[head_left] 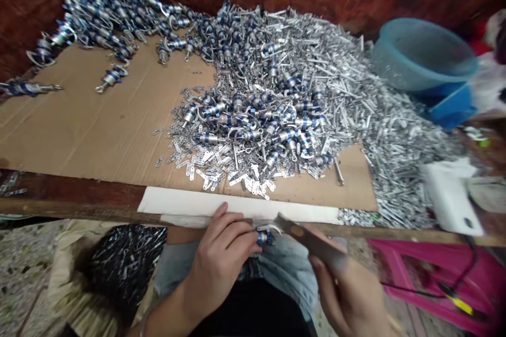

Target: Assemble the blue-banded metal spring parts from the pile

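Observation:
My left hand [225,253] rests at the table's front edge, its fingers closed around a small silver-and-blue metal fitting with a curved hook [264,237]. The fitting's left part is hidden under the fingers. Gripped in my right hand [351,295], partly blurred, is a brown-handled tool [316,245]. Its metal tip lies just right of the hook; whether they touch I cannot tell. Behind both hands, a white strip [237,206] runs along the edge. Beyond it lies a heap of similar blue-banded fittings [253,121] among small flat metal links [209,163].
Cardboard [79,116] covers much of the table. Loose silver pins [348,79] are piled at the right, beside a translucent blue tub [425,58] and a white corded device [453,197]. More fittings [103,5] lie back left. Below stand an open sack [75,279] and a pink stool [443,284].

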A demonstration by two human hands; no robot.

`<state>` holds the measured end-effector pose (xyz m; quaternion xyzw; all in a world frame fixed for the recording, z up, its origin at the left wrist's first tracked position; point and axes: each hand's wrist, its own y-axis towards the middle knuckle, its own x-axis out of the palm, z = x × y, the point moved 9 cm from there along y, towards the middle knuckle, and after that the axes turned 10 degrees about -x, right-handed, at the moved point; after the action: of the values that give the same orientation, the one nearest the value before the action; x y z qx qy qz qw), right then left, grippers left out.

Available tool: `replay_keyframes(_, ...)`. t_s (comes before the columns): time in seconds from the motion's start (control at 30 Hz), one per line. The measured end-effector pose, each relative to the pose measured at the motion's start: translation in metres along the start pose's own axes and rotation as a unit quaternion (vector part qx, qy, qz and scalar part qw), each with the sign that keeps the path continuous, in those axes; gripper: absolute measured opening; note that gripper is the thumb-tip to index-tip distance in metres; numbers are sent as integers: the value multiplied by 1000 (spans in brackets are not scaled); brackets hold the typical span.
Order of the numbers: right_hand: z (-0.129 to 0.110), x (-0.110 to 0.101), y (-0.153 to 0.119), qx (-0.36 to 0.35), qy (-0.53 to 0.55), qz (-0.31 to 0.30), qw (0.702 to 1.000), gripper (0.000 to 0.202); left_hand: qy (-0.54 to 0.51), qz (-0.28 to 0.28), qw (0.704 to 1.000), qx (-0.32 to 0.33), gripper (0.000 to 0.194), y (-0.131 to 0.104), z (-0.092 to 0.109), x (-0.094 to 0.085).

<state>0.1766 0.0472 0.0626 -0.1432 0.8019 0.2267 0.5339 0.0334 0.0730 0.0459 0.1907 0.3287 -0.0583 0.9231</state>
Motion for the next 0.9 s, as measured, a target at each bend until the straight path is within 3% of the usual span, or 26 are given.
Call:
replay_keyframes(0.1,14,6,-1,24,-10,-16,1000,31,0,9,1000,-1,7,1,1,-1)
replay_keyframes(0.17,45,-6,-1,88,-85,41,992,27,1,15,1000,3,9,1,2,0)
replay_keyframes(0.27,103,-27,-2,185,-259,112,942,32,-2,29,999,18,13,1,5,-1)
replay_keyframes(0.33,134,-29,6,192,-317,108,923,36,-9,29,999,24,14,1,6,-2)
replay_keyframes(0.4,149,-31,17,186,-324,115,920,35,-16,19,999,30,15,1,7,-3)
replay_keyframes(0.47,144,-36,25,189,-297,156,923,33,-18,5,999,39,17,1,9,-6)
replay_keyframes(0.57,100,-26,43,140,-149,179,962,24,-14,-1,999,46,17,1,11,-12)
replay_keyframes(0.63,63,6,61,85,-3,80,993,13,-9,4,999,46,16,1,11,-15)
replay_keyframes(0.73,34,37,70,105,51,-4,993,8,-9,12,999,46,14,1,10,-18)
replay_keyframes(0.8,31,39,70,126,68,-5,990,6,-13,15,999,43,15,1,9,-19)
replay_keyframes(0.9,23,33,65,109,193,-16,975,7,-13,15,999,29,23,1,6,-20)
